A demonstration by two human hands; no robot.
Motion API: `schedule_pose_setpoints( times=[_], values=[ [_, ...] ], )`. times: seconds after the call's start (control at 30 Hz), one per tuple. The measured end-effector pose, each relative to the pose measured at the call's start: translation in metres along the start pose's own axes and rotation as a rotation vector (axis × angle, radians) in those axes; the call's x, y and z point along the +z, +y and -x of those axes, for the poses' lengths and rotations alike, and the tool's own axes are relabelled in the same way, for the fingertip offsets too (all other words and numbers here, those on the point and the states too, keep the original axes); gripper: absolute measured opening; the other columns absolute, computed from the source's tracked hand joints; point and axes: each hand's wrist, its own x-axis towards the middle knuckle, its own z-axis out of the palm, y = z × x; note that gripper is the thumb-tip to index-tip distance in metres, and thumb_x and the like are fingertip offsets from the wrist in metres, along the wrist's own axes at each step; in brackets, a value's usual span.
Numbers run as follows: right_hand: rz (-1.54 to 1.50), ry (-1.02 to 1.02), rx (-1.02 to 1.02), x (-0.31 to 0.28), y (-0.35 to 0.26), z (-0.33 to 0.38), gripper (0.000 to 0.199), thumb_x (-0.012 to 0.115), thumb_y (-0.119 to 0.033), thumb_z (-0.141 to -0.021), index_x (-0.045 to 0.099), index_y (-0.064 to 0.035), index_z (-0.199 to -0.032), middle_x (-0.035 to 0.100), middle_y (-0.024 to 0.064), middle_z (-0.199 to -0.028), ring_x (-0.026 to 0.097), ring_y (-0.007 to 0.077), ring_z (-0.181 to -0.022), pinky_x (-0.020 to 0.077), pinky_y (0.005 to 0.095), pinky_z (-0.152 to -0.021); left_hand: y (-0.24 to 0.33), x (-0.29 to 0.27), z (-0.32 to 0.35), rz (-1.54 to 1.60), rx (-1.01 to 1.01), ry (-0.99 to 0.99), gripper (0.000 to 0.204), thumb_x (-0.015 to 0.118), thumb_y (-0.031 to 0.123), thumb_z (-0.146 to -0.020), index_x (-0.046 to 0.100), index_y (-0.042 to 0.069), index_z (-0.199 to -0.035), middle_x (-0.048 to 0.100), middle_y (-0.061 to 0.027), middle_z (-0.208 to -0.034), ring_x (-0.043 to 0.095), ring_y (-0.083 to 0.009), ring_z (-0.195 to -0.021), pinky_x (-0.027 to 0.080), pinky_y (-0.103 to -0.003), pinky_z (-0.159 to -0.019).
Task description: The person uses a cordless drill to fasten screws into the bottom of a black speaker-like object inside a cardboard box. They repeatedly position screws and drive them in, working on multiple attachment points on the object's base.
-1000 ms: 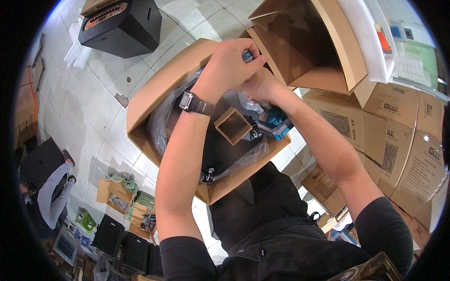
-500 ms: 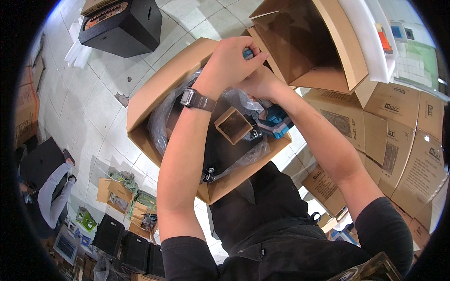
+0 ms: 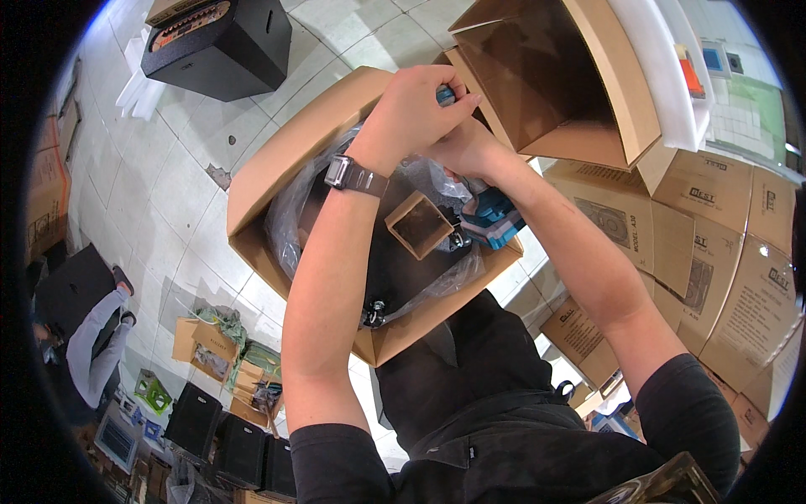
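Upper left: black speaker cabinet (image 3: 222,59) upright on floor tiles (image 3: 201,139), well apart from my work. Next, clear plastic (image 3: 284,227) bunched inside the left corner of an open carton (image 3: 302,143); a caster-like fitting (image 3: 374,314) lies by its near corner. My left hand (image 3: 417,109), over the far corner, is curled on the blue upper end of a power tool (image 3: 491,214); thumb and forefinger show round it, other fingers hidden. Small open box (image 3: 405,237) mid-carton. My right hand (image 3: 463,149) is closed on what I judge the tool's handle, wrist masking it. Tool's base hangs by the carton's right edge. Change: slight. Base turns a touch, both hands keep their place, so the work stays at one spot. Rightmost: second open carton (image 3: 617,76), stacked cartons (image 3: 709,189).
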Motion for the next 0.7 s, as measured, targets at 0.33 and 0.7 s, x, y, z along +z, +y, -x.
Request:
schedule_pose_setpoints(
  times=[0.33, 0.7],
  values=[
    [0.065, 0.009, 0.012, 0.005, 0.0, -0.006, 0.027, 0.07, -0.028, -0.095, 0.067, -0.0018, -0.102, 0.073, 0.0115, -0.072, 0.073, 0.0227, -0.061, 0.0571, 0.0373, -0.057, -0.016, 0.006, -0.003, 0.022, 0.141, 0.09, 0.029, 0.08, 0.032, -0.088, 0.071, 0.004, -0.085, 0.068, -0.0057, -0.071, 0.058, -0.0152, -0.062, 0.051, -0.032, -0.061],
    [0.186, -0.068, 0.027, -0.007, -0.01, -0.008, 0.032, 0.073, -0.03, -0.089, 0.068, -0.0018, -0.104, 0.072, 0.011, -0.072, 0.072, 0.024, -0.062, 0.058, 0.0356, -0.061, -0.022, 0.003, 0.003, 0.099, -0.008, 0.083, 0.019, 0.079, 0.023, -0.082, 0.071, 0.005, -0.085, 0.072, -0.0152, -0.079, 0.067, -0.0328, -0.071, 0.055, -0.039, -0.07]
  ],
)
